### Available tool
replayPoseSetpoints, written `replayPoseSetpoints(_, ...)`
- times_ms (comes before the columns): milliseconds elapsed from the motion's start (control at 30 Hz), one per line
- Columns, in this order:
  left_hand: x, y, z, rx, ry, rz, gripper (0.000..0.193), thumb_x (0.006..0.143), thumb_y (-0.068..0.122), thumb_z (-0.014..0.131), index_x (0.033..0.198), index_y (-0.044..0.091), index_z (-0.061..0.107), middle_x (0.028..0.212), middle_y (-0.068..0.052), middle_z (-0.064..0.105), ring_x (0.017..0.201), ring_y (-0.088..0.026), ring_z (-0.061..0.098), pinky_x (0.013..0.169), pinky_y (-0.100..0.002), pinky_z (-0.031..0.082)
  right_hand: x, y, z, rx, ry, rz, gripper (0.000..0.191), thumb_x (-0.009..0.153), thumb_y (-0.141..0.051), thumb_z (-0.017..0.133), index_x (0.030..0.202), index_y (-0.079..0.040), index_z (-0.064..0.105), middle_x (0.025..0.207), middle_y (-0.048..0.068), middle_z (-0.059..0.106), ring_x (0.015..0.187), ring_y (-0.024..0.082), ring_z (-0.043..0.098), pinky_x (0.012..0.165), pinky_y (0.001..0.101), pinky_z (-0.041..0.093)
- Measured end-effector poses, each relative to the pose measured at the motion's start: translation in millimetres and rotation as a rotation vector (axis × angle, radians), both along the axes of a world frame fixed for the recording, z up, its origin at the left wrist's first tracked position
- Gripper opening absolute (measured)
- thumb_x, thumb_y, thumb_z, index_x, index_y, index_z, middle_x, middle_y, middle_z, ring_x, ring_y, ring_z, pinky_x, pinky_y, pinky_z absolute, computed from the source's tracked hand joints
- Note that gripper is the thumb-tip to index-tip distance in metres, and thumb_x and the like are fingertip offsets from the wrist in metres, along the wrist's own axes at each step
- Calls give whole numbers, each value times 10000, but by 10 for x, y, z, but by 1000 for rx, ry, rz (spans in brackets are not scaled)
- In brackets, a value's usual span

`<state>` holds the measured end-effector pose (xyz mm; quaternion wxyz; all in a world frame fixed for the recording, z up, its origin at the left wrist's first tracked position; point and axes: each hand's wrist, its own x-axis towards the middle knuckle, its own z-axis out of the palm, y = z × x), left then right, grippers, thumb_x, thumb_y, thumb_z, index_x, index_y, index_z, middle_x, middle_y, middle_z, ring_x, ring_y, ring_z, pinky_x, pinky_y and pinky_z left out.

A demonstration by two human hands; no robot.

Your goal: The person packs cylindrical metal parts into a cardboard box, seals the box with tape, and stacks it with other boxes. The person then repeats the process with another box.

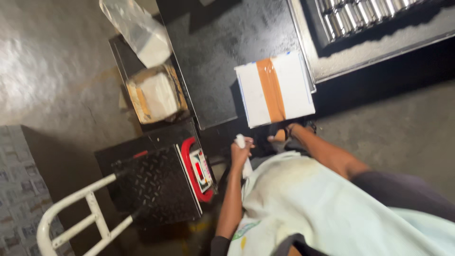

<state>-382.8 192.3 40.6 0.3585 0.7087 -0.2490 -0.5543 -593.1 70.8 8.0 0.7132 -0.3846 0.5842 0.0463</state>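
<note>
Our left hand (241,152) is closed round a small white roll (242,156) (paper or cloth, we cannot tell), held above the dark floor (407,132). Our right hand (283,134) reaches under the near edge of the white box (275,89) with a brown tape strip, which overhangs the black table (218,42)'s near edge; its fingers are mostly hidden, so we cannot tell their grip.

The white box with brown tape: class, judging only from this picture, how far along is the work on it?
Done: the white box is sealed with brown tape and lies on the dark table. In hand: the left hand grips a white roll; the right hand is under the box's edge. Left: the platform scale is bare.
</note>
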Motion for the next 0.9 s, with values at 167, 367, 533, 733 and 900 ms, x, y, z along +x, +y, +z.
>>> replayPoseSetpoints(167, 467, 442, -110, -38, 261, 323, 255, 962, 218, 730, 1099, 5, 699, 763, -93, 667, 573, -121, 612, 488, -272, 498, 249, 267, -17, -324, -164, 270, 530, 853, -374, 722, 1221, -5, 624, 1067, 175, 729, 972, 288, 720, 850, 407, 561)
replayPoseSetpoints(367, 409, 325, -241, 2, 242, 654, 307, 1001, 267, 714, 1270, 163, 611, 1012, 54, 672, 799, -18, 642, 655, -219, 532, 1489, 252, 369, -811, -313, 903, 391, 948, -364, 690, 1128, -22, 630, 1003, 214, 718, 970, 418, 679, 895, 520, 512)
replayPoseSetpoints(533, -112, -313, -520, 211, 252, 551, 316, 997, 319, 678, 1198, 77, 648, 870, -83, 625, 652, -202, 554, 522, -365, 433, 1852, -540, 560, -1004, -307, 1082, 367, 871, -205, 700, 1198, -44, 653, 1014, 170, 734, 992, 367, 690, 1017, 478, 462)
replayPoseSetpoints(733, -325, -635, -779, 341, 783, 878, 370, 986, 371, 564, 1210, 77, 592, 1030, -90, 657, 925, -247, 648, 746, -439, 569, -178, -1767, 673, -1148, -322, 299, 447, 907, -213, 743, 1285, -7, 621, 1270, 184, 628, 1233, 371, 591, 1089, 419, 469)
replayPoseSetpoints(900, -449, -479, -873, 199, 340, 444, 330, 1011, 350, 563, 1125, 46, 618, 930, -108, 630, 849, -225, 608, 706, -421, 527, -877, -2238, -47, -668, -431, 44, 499, 940, -305, 580, 1289, 40, 673, 1237, 176, 699, 1132, 264, 642, 1015, 352, 481)
